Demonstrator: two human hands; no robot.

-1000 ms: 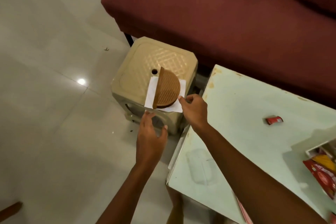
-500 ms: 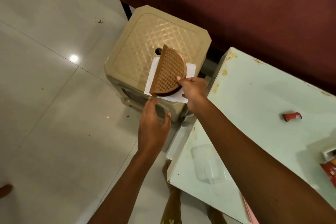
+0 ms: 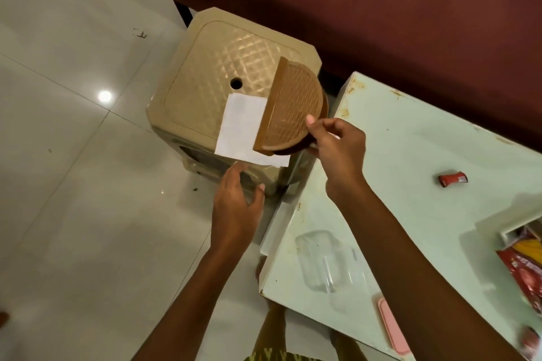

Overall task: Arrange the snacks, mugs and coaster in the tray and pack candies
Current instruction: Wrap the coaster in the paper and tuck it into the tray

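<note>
Brown semicircular woven coaster (image 3: 293, 108) sits tilted over the beige plastic stool (image 3: 223, 73), w/ a white paper sheet (image 3: 240, 129) under its near edge; right hand (image 3: 337, 143) pinches the coaster's rim btwn thumb & fingers. Left hand (image 3: 237, 208) is open, fingers spread, just below the paper's front edge, not touching it. To the right, pale green table (image 3: 410, 173) holds a small red candy (image 3: 453, 178) & a snack packet (image 3: 525, 269) at the frame edge.
</note>
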